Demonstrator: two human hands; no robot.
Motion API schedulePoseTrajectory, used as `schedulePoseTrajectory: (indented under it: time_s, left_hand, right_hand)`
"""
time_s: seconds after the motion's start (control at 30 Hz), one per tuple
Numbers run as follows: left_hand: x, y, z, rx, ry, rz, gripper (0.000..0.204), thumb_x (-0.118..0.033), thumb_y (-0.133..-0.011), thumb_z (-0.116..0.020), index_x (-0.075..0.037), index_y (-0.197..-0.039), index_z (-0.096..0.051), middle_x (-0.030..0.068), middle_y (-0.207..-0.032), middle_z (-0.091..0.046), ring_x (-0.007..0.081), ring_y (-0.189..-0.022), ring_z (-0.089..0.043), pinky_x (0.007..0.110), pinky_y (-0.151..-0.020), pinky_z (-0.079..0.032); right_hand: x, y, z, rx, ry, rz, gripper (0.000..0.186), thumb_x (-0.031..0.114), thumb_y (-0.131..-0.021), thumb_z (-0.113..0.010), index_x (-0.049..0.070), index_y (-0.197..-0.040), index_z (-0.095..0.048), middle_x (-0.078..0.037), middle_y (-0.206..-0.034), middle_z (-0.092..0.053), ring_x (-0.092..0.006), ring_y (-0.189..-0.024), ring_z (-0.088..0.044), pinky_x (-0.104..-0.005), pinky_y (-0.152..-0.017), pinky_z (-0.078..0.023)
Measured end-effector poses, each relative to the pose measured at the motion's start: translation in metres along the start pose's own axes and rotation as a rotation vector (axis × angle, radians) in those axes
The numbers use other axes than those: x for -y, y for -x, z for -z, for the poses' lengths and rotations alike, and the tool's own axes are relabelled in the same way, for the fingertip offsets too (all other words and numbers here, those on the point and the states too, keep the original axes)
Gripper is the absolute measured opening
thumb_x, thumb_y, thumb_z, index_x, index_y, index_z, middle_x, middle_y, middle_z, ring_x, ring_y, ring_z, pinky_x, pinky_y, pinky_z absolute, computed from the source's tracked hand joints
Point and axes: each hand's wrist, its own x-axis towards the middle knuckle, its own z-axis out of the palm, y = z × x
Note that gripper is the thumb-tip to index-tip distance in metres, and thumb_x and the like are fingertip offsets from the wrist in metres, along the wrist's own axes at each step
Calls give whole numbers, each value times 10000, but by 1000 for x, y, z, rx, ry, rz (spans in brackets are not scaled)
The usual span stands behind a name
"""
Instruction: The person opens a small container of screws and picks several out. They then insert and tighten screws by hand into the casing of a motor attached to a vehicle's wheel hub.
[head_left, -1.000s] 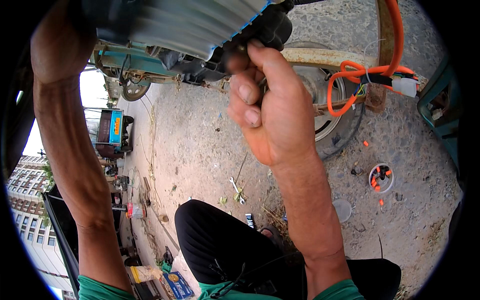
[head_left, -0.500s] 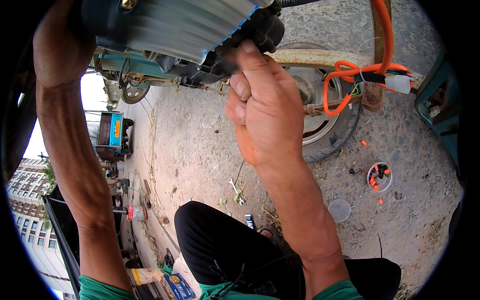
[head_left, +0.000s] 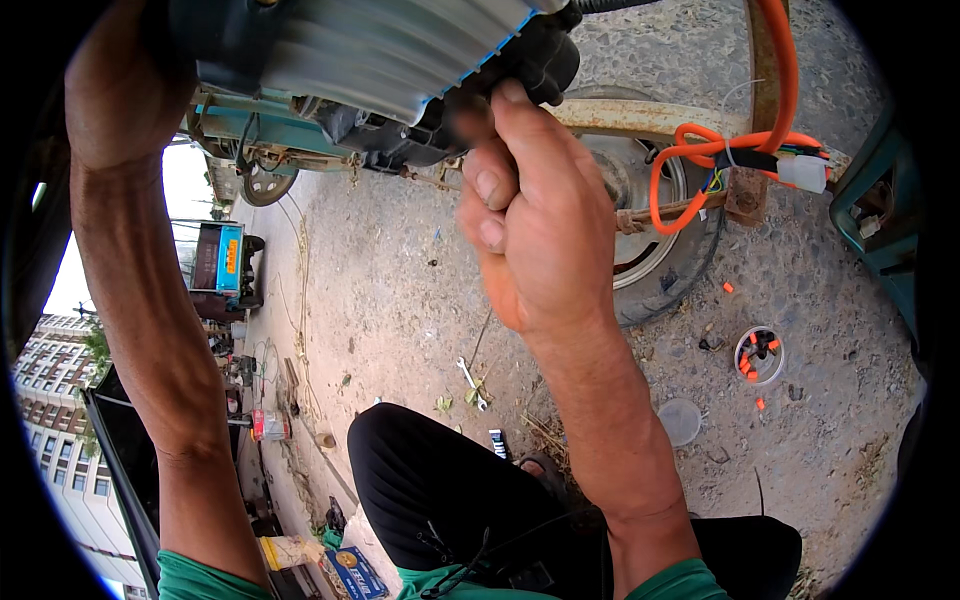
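Note:
A silver finned metal housing [head_left: 370,50] with a blue seam and a black plastic end [head_left: 530,65] fills the top of the view. My left hand [head_left: 125,95] reaches up against its left side, the fingers hidden behind dark parts. At the black end, my right hand [head_left: 550,215] is closed, its fingers curled and its thumb pressed toward the thumb-side edge of the plastic. Whatever lies between those fingertips is blurred and partly covered. Below the housing run black plastic parts [head_left: 400,150] beside a teal frame [head_left: 265,135].
An orange cable loop [head_left: 660,190] with a white connector [head_left: 803,172] hangs at right by a rusty bar and a wheel [head_left: 690,260]. On the ground lie a tub of orange-and-black pieces [head_left: 778,345], a clear lid [head_left: 680,422] and a wrench [head_left: 470,380]. A teal vehicle part [head_left: 880,230] stands far right.
The housing and my right hand have shifted slightly to the right. My right hand stays closed at the black end, and my left hand has hardly moved.

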Motion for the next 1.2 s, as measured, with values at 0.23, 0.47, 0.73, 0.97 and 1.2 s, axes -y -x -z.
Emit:
schedulePoseTrajectory:
  time_s: [0.23, 0.47, 0.73, 0.97, 1.2]
  left_hand:
    - [12, -2, 11, -19, 31, -39, 387, -391, -997, -464, -37, -1000, -619, -8, -827, -624, 62, -699, -571, 198, -630, -450]
    - [4, 0, 1, -84, 66, 8, 386, -390, -990, -469, -34, -997, -617, -9, -830, -619, 62, -706, -564, 199, -635, -444]
    - [-1, -2, 3, 51, 56, -15, 411, -418, -979, -481, -31, -1001, -616, 3, -831, -625, 69, -711, -579, 210, -638, -467]
    - [10, -3, 10, 36, 205, 9, 407, -404, -975, -483, -26, -1062, -607, 53, -920, -656, 110, -785, -615, 247, -704, -504]
    - [50, -5, 131, 35, 342, 360, 520, -329, -1013, -328, 8, -1389, -452, 169, -1250, -601, 254, -1136, -620, 367, -947, -522]
  right_hand:
    - [4, 7, 2, 11, 44, -34, 193, 244, -976, -562, 57, -1006, -601, 6, -731, -500, -33, -538, -338, -188, -435, -269]
    - [0, 5, 2, 18, -29, 38, 208, 210, -939, -618, 8, -892, -603, 37, -587, -453, -43, -491, -361, -216, -448, -301]
    - [2, 4, 1, 8, -37, -27, 241, 248, -936, -640, 15, -887, -604, 33, -615, -473, -40, -500, -364, -212, -457, -318]
    - [4, 5, 0, 12, -132, -57, 235, 242, -937, -643, 18, -876, -605, 26, -619, -482, -48, -502, -379, -218, -460, -326]
    - [-7, 3, -2, 8, -133, -15, 233, 261, -942, -634, 32, -924, -592, 30, -628, -459, -54, -482, -357, -218, -436, -282]
